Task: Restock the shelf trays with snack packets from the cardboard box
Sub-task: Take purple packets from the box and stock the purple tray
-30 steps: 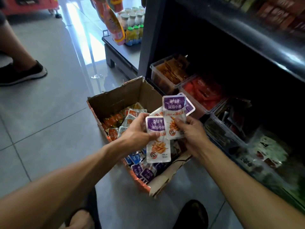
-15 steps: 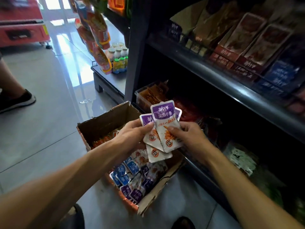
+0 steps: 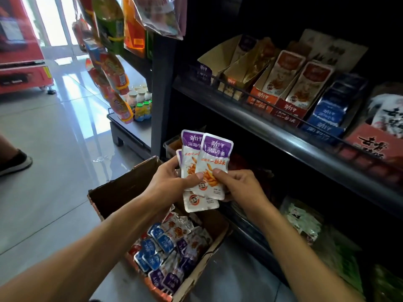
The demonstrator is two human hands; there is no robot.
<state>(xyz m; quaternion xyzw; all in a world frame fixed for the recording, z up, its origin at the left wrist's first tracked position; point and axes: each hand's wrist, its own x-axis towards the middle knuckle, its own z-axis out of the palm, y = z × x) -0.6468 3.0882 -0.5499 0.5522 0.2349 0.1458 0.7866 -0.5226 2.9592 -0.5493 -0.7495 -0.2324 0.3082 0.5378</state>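
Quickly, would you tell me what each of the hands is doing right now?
Left hand: grips the purple packets.
Right hand: pinches the front packet.

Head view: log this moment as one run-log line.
hands: left hand and right hand both pinch purple snack packets | position: above cardboard box | shelf trays: not yet stocked with them

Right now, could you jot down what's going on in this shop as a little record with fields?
place: shop aisle beside a dark shelf unit
left hand: grips a fan of purple-topped snack packets
right hand: pinches the front packet of the same fan
packets' position: held up above the cardboard box
box contents: blue-topped packets and more purple-topped ones
upper shelf: upright snack display cartons
bystander: a dark shoe at the left edge
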